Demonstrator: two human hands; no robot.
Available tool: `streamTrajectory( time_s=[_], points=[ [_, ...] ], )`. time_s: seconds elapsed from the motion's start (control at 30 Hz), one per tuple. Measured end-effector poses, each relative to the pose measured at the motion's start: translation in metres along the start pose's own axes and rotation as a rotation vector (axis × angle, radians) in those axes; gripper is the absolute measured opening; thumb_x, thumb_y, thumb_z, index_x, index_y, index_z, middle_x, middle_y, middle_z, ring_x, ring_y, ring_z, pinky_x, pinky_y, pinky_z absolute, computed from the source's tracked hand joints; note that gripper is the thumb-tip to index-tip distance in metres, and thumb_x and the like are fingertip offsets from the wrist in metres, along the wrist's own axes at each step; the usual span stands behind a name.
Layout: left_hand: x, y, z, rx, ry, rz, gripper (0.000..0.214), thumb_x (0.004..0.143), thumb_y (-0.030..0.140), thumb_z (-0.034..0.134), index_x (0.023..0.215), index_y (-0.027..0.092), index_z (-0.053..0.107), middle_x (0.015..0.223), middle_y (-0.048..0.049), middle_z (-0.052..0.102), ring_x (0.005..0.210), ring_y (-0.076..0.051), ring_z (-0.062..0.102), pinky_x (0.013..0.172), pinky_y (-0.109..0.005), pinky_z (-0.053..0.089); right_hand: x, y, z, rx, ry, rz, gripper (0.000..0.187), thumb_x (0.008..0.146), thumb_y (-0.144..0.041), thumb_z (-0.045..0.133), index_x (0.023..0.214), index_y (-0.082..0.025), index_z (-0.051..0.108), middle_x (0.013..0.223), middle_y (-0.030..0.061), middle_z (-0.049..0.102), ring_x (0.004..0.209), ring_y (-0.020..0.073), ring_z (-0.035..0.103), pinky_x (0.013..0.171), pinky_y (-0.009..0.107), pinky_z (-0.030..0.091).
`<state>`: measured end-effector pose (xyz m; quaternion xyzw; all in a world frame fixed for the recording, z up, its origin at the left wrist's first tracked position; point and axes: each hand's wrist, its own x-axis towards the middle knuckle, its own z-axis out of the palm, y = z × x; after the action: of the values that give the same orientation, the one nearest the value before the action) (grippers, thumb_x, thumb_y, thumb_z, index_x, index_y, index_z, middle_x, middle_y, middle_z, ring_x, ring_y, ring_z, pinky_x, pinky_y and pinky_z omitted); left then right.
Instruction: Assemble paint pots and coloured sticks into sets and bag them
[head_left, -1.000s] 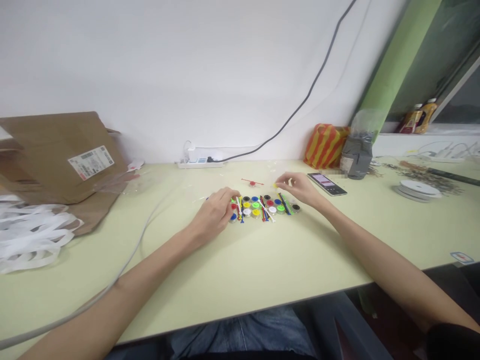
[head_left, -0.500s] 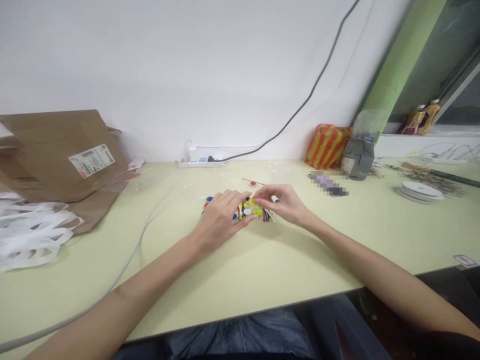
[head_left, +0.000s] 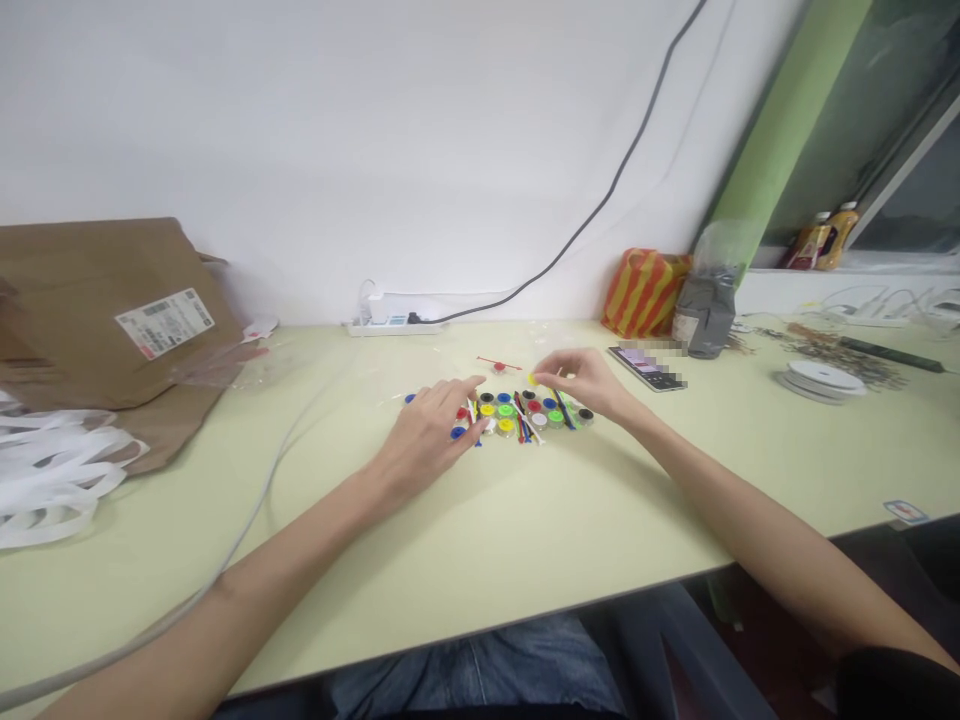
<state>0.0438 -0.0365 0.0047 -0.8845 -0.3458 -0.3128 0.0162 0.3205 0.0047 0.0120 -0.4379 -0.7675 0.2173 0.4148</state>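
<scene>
A cluster of small round pieces with coloured tops and clear sides lies on the table, among them a green one (head_left: 506, 411) and a white one (head_left: 538, 420). Thin coloured sticks (head_left: 523, 418) lie between them in bunches. Over the left end of the cluster rests my left hand (head_left: 427, 430), thumb and fingers apart, covering some pieces. My right hand (head_left: 585, 385) is above the right end, its thumb and forefinger pinched on a small yellow round piece (head_left: 533, 379). Behind the cluster lies a red round piece (head_left: 499, 368) with a red stick across it.
A cardboard box (head_left: 97, 310) and white strapping (head_left: 60, 480) occupy the left. A grey cable (head_left: 262, 510) crosses under my left forearm. At the back stand a power strip (head_left: 394, 324) and a striped bag (head_left: 645, 292). A phone (head_left: 646, 368) and white spool (head_left: 821, 380) lie right.
My right hand has drawn away from my left, toward the right and slightly up, with the yellow piece in its fingertips. More of the cluster now shows. The view has shifted slightly.
</scene>
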Motion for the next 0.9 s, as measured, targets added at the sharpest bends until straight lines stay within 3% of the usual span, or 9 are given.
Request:
streamTrajectory(
  time_s=[0.13, 0.27, 0.37, 0.5, 0.67, 0.8, 0.9],
  points=[
    [-0.001, 0.001, 0.004, -0.110, 0.008, -0.041, 0.049, 0.091, 0.045, 0.065, 0.132, 0.022, 0.053, 0.111, -0.0062, 0.070, 0.098, -0.023, 0.065, 0.087, -0.038, 0.048, -0.013, -0.036, 0.036, 0.332, -0.129, -0.005, 0.032, 0.079, -0.047, 0.076, 0.087, -0.016, 0.074, 0.081, 0.0051, 0.074, 0.069, 0.0155, 0.064, 0.063, 0.028, 0.049],
    [-0.002, 0.005, 0.008, -0.205, 0.034, -0.028, 0.021, 0.096, 0.038, 0.059, 0.105, 0.020, 0.065, 0.089, -0.0025, 0.070, 0.080, -0.018, 0.064, 0.074, -0.032, 0.046, -0.018, -0.049, 0.054, 0.441, -0.174, -0.031, 0.032, 0.078, -0.047, 0.078, 0.088, -0.016, 0.074, 0.078, 0.0050, 0.072, 0.066, 0.0153, 0.064, 0.059, 0.027, 0.049],
    [-0.002, 0.005, 0.007, -0.185, 0.046, -0.017, 0.017, 0.098, 0.035, 0.057, 0.100, 0.020, 0.064, 0.085, -0.0017, 0.068, 0.078, -0.017, 0.062, 0.073, -0.031, 0.045, -0.012, -0.037, 0.042, 0.385, -0.112, -0.033, 0.029, 0.082, -0.043, 0.075, 0.094, -0.017, 0.074, 0.086, 0.0062, 0.074, 0.072, 0.0174, 0.067, 0.063, 0.029, 0.051],
    [-0.002, 0.001, 0.004, -0.012, 0.050, 0.042, 0.023, 0.098, 0.039, 0.055, 0.091, 0.018, 0.063, 0.078, -0.0023, 0.065, 0.073, -0.018, 0.059, 0.069, -0.031, 0.043, -0.001, -0.004, 0.006, -0.044, 0.069, -0.099, 0.013, 0.087, -0.030, 0.069, 0.089, -0.018, 0.074, 0.090, 0.0062, 0.074, 0.080, 0.0183, 0.066, 0.070, 0.030, 0.048],
    [-0.001, -0.003, 0.000, 0.063, 0.046, 0.075, 0.027, 0.101, 0.040, 0.050, 0.091, 0.018, 0.064, 0.077, -0.0030, 0.066, 0.070, -0.017, 0.058, 0.065, -0.030, 0.042, 0.005, 0.031, -0.026, -0.521, -0.158, -0.107, 0.012, 0.084, -0.019, 0.065, 0.081, -0.020, 0.077, 0.089, 0.0078, 0.069, 0.081, 0.0207, 0.062, 0.073, 0.033, 0.047],
    [-0.001, -0.003, -0.001, 0.084, 0.027, 0.082, 0.027, 0.101, 0.039, 0.050, 0.091, 0.019, 0.065, 0.073, -0.0027, 0.064, 0.070, -0.018, 0.058, 0.063, -0.030, 0.040, 0.006, 0.040, -0.031, -0.541, -0.284, -0.079, 0.014, 0.081, -0.015, 0.066, 0.082, -0.021, 0.079, 0.087, 0.0074, 0.071, 0.080, 0.0215, 0.062, 0.074, 0.032, 0.047],
    [-0.001, -0.004, 0.000, 0.062, 0.023, 0.073, 0.025, 0.100, 0.039, 0.053, 0.091, 0.020, 0.066, 0.073, -0.0025, 0.065, 0.071, -0.018, 0.059, 0.064, -0.030, 0.041, 0.006, 0.042, -0.030, -0.493, -0.306, -0.064, 0.014, 0.079, -0.017, 0.067, 0.083, -0.021, 0.079, 0.086, 0.0061, 0.073, 0.077, 0.0208, 0.063, 0.071, 0.031, 0.047]
  ],
)
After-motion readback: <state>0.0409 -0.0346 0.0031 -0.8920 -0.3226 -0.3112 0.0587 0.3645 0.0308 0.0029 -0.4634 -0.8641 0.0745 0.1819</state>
